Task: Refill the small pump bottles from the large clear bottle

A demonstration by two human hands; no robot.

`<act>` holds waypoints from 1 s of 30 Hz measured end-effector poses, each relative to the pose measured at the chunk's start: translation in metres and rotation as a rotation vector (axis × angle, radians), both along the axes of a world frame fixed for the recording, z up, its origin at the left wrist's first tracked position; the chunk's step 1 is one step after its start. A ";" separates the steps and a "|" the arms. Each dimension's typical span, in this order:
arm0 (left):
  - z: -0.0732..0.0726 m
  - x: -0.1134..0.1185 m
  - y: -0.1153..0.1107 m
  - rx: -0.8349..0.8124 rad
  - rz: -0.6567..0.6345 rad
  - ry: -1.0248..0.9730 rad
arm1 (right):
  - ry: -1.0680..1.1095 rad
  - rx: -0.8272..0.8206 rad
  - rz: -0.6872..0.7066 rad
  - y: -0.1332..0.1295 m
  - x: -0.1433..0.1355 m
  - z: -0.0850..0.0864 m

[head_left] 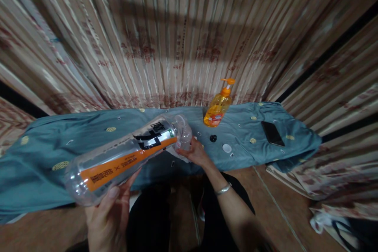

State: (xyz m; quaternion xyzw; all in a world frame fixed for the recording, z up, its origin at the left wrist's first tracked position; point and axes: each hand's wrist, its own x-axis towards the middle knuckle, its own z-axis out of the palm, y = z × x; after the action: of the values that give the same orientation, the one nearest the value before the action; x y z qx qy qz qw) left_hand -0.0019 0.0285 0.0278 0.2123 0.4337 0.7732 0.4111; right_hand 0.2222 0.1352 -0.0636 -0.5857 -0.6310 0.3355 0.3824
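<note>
A large clear plastic bottle (118,155) with a silver and orange label lies tilted across the view, over the blue-green cloth. My left hand (110,212) grips its wide lower end from below. At its other end is a rounded clear plastic piece (184,132); whether it is part of the bottle I cannot tell. My right hand (193,152) is closed on that piece, with a metal bangle on the wrist. Something white and thin, like tissue, shows under the right fingers. Beside this hand lie a small black object (213,138) and a white round disc (226,148).
An orange pump bottle (217,108) with yellow liquid stands at the back of the cloth-covered surface (248,126). Farther right lies a dark phone (272,133). Patterned curtains (183,39) hang behind and at both sides. My knees are at the front edge.
</note>
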 end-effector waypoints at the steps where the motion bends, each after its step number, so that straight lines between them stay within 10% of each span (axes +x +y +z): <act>1: 0.000 0.000 0.000 -0.006 -0.009 0.025 | -0.002 0.003 0.005 0.000 0.000 0.000; 30: -0.001 0.002 0.002 -0.057 0.068 -0.013 | 0.075 0.047 0.091 -0.005 0.007 -0.005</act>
State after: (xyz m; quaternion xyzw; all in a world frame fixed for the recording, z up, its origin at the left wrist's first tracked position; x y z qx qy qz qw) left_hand 0.0005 0.0306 0.0272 0.1807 0.4597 0.7756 0.3931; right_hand 0.2292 0.1298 -0.0689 -0.5344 -0.6497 0.3596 0.4038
